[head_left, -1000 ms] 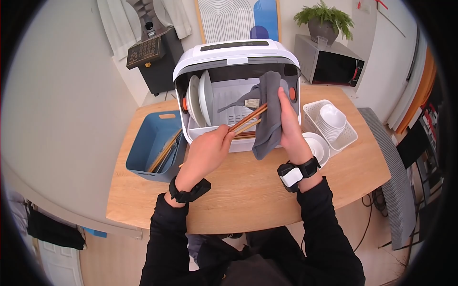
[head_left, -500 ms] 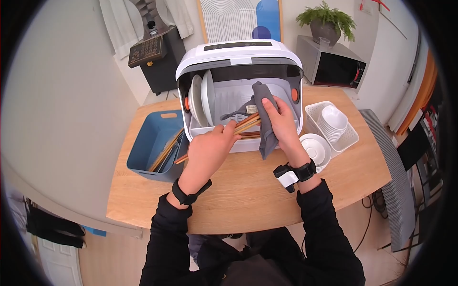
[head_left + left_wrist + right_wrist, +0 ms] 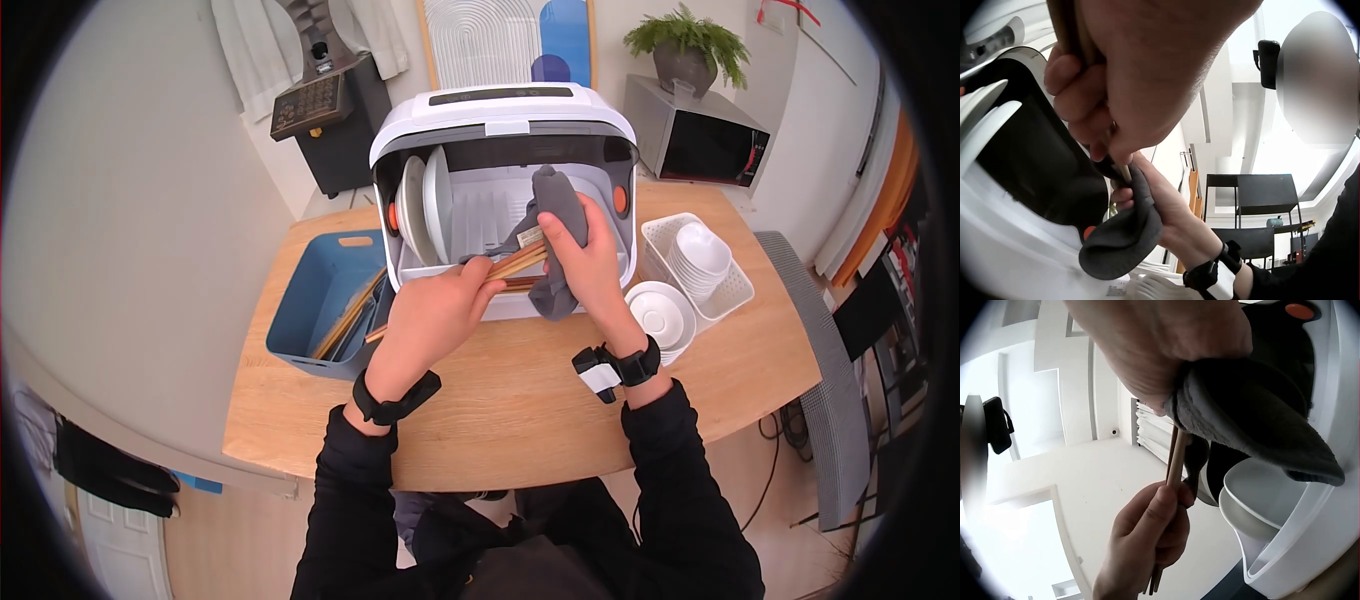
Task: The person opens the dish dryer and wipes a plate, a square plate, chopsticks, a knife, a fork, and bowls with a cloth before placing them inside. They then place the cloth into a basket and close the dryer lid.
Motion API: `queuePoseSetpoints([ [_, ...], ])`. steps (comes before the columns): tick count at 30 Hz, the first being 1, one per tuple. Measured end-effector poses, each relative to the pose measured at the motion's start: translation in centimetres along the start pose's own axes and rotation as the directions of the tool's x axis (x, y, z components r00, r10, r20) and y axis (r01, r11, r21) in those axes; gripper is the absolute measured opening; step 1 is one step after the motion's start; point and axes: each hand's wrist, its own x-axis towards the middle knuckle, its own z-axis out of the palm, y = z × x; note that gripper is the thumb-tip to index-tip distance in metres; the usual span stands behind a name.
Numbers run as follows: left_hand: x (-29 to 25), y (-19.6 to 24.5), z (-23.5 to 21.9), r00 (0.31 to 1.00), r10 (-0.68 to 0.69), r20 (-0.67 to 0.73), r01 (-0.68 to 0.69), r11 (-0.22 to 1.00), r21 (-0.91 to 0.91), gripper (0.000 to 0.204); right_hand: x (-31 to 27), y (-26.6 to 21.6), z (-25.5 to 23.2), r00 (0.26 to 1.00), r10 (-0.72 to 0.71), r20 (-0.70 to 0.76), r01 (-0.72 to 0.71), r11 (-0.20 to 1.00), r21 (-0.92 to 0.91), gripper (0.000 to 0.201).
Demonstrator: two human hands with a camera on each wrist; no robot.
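My left hand (image 3: 435,310) grips a small bundle of wooden chopsticks (image 3: 517,262), which slants up to the right in front of the open white dish cabinet (image 3: 505,100). A grey cloth (image 3: 560,195) is bunched in my right hand (image 3: 594,262), its thumb on top, folded about the chopsticks' far ends. Those ends are hidden by the cloth. In the right wrist view, the chopsticks (image 3: 1177,456) run from the left fist (image 3: 1154,528) up to the cloth (image 3: 1254,425). The left wrist view shows the cloth (image 3: 1124,240) drooping below the right fingers.
White plates (image 3: 437,205) stand upright at the cabinet's left. More chopsticks lie along its front ledge. A blue bin (image 3: 290,300) with bagged chopsticks (image 3: 350,315) sits left. To the right are a white basket (image 3: 735,290) of stacked bowls (image 3: 698,255) and other white dishes (image 3: 660,312).
The right hand has turned and come lower, its thumb now over the cloth. The cloth, earlier hanging long, is gathered closer round the chopsticks. The left hand has shifted only slightly.
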Motion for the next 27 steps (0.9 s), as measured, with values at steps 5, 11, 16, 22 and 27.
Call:
queuePoseSetpoints([
  [5, 0.0, 0.0, 1.6, 0.993, 0.078, -0.084, -0.056, 0.969, 0.241, 0.023, 0.6, -0.4, -0.8, 0.959, 0.281, 0.024, -0.282, 0.956, 0.079, 0.051],
  [11, 0.2, -0.4, 1.0, 0.999, -0.040, 0.008, 0.038, 0.991, 0.129, 0.021, 2.8, 2.0, -4.4, 0.973, -0.099, -0.208, 0.007, 0.914, -0.405, 0.053],
  [16, 2.1, -1.8, 3.6, 0.990, 0.002, 0.143, -0.011, 0.998, 0.064, 0.021, 2.7, -0.4, -6.0, 0.963, -0.043, -0.267, -0.036, 0.958, -0.284, 0.056],
  [22, 5.0, -1.7, 7.9, 0.958, 0.090, 0.272, -0.072, 0.994, -0.078, 0.022, 2.0, -1.9, -5.9, 0.974, -0.014, -0.226, -0.045, 0.966, -0.256, 0.054],
  [27, 5.9, -2.3, 9.9, 0.920, 0.178, 0.349, -0.132, 0.980, -0.150, 0.020, 2.5, -1.6, -6.6, 0.976, -0.014, -0.215, -0.050, 0.955, -0.292, 0.056],
])
